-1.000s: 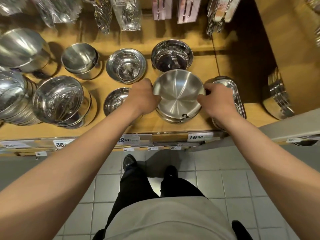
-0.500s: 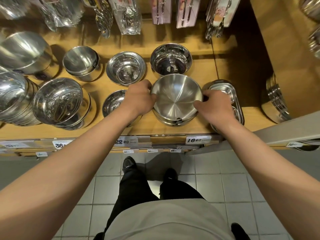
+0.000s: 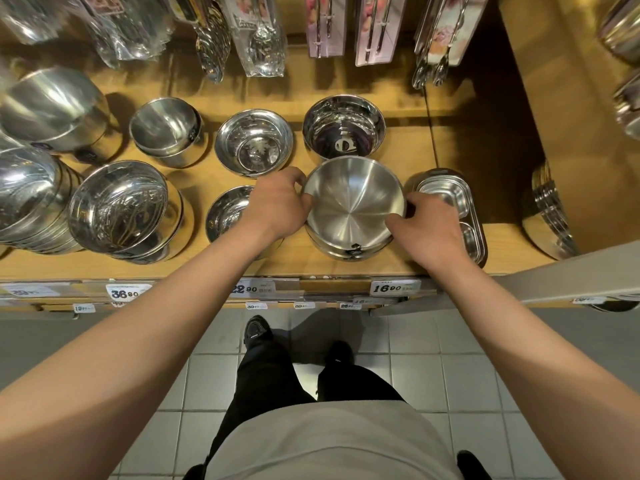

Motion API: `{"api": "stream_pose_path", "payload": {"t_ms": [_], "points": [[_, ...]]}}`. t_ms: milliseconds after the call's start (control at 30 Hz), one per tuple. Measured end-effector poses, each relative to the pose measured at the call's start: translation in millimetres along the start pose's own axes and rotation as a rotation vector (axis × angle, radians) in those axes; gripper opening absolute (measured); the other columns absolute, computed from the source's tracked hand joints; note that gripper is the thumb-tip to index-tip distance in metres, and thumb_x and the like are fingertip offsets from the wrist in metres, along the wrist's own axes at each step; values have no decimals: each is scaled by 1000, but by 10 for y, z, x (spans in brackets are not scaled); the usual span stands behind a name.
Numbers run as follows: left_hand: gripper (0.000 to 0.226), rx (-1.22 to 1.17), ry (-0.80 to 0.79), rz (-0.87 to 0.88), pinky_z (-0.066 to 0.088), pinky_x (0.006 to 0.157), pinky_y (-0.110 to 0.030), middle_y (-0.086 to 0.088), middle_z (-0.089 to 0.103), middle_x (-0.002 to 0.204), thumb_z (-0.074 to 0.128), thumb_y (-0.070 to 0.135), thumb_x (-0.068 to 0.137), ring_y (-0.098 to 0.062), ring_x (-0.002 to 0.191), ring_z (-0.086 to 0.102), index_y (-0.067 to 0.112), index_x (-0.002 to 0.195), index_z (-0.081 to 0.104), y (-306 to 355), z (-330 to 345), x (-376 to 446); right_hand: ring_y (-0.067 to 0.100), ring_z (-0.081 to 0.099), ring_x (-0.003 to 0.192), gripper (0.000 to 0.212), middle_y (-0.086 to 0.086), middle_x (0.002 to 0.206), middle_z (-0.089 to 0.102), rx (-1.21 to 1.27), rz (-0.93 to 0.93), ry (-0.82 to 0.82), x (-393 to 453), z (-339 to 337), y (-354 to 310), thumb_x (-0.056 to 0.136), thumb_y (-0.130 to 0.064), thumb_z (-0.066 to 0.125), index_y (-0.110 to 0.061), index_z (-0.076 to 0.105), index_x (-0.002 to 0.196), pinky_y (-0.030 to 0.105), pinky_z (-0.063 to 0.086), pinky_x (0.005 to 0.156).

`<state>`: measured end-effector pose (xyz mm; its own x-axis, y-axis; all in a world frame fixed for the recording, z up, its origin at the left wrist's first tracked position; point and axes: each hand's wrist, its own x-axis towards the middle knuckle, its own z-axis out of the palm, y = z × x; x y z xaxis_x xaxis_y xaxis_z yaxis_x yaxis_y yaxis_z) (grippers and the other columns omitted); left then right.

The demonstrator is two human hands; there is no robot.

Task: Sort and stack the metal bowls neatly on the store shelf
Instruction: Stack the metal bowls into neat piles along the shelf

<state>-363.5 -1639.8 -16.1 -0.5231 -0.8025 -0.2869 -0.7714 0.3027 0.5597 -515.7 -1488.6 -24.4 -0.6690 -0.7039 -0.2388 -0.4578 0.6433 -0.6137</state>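
A brushed steel bowl [image 3: 353, 202] sits on top of a short stack of like bowls [image 3: 346, 252] at the front of the wooden shelf [image 3: 311, 268]. My left hand [image 3: 277, 206] grips its left rim and my right hand [image 3: 426, 226] grips its right rim. The top bowl tilts slightly toward the back. Behind it stand a deep shiny bowl [image 3: 344, 128] and a rounder bowl [image 3: 254, 143]. A low bowl [image 3: 225, 214] lies partly hidden under my left hand.
Steel trays [image 3: 453, 202] lie just right of the stack. Larger bowl stacks [image 3: 121, 206] crowd the left, with a small pair [image 3: 166, 129] behind. Packaged utensils [image 3: 263, 36] hang above. Price tags [image 3: 394, 288] line the shelf edge. Plates [image 3: 550, 216] stand on the right shelf.
Both hands have kept hold of the top bowl. It has tipped up a little on the stack, and my right hand has slid lower along its rim.
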Motion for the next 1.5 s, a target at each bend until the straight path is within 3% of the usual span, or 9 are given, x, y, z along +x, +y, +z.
{"api": "stream_pose_path", "payload": {"t_ms": [233, 333, 500, 600, 800, 967, 1233, 1433, 1500], "points": [[31, -33, -8, 8, 42, 76, -27, -13, 72, 114, 64, 22, 94, -32, 103, 65, 15, 125, 64, 37, 76, -69, 7, 53, 69, 12, -5, 78, 62, -26, 81, -33, 37, -82, 95, 90, -24, 67, -16, 68, 100, 18, 32, 53], [33, -54, -15, -7, 39, 72, -25, -12, 73, 112, 63, 30, 97, -29, 101, 66, 15, 126, 64, 34, 48, -46, 9, 51, 72, 42, 0, 94, 67, -39, 99, 4, 85, -134, 76, 93, -30, 66, -13, 65, 132, 23, 35, 58], [17, -182, 121, -16, 35, 46, -10, 10, 62, 68, 60, 29, 99, -3, 55, 53, 18, 110, 67, -37, -233, -25, 29, 63, 114, 45, 7, 115, 70, 90, 94, 103, 481, -215, -217, 97, -33, 63, -11, 62, 137, 30, 43, 85], [11, -273, 146, -35, 37, 50, -18, 11, 63, 74, 59, 25, 99, -3, 54, 50, 22, 104, 69, -149, -368, -89, 27, 63, 102, 51, 4, 101, 68, 133, 146, 103, 805, -119, -429, 98, -33, 59, -10, 56, 144, 32, 47, 87], [17, -407, 214, -106, 45, 50, -10, 11, 72, 83, 58, 19, 99, 6, 58, 60, 29, 92, 70, -513, -569, -253, 30, 68, 94, 31, 12, 106, 71, 223, 325, -21, 1385, 80, -543, 89, -28, 73, -6, 66, 110, 34, 55, 75], [25, -439, 224, -133, 46, 58, -10, 12, 68, 79, 56, 12, 98, 3, 63, 60, 33, 90, 66, -726, -675, -281, 18, 62, 36, 7, 13, 66, 68, 353, 421, -96, 1479, 85, -557, 93, -3, 70, 4, 66, 93, 23, 46, 32], [25, -463, 181, -104, 46, 55, -11, 14, 66, 74, 58, 12, 98, 0, 59, 57, 33, 89, 67, -715, -772, -155, 19, 71, 54, 8, 13, 80, 74, 553, 409, 5, 1423, -50, -706, 90, -8, 73, -1, 70, 92, 22, 56, 42], [19, -518, 158, -101, 51, 56, -25, 13, 69, 72, 59, 17, 98, -5, 58, 58, 33, 95, 69, -599, -812, -23, 30, 78, 68, 9, 13, 73, 77, 503, 330, -58, 1171, -120, -877, 86, -13, 78, -5, 73, 84, 45, 66, 72], [21, -549, 166, -88, 54, 52, -25, 16, 70, 68, 58, 16, 98, -4, 56, 59, 34, 91, 69, -568, -839, -26, 26, 77, 62, 9, 15, 80, 77, 517, 272, -62, 1046, -134, -943, 89, -10, 75, -10, 71, 81, 39, 65, 66]]}}
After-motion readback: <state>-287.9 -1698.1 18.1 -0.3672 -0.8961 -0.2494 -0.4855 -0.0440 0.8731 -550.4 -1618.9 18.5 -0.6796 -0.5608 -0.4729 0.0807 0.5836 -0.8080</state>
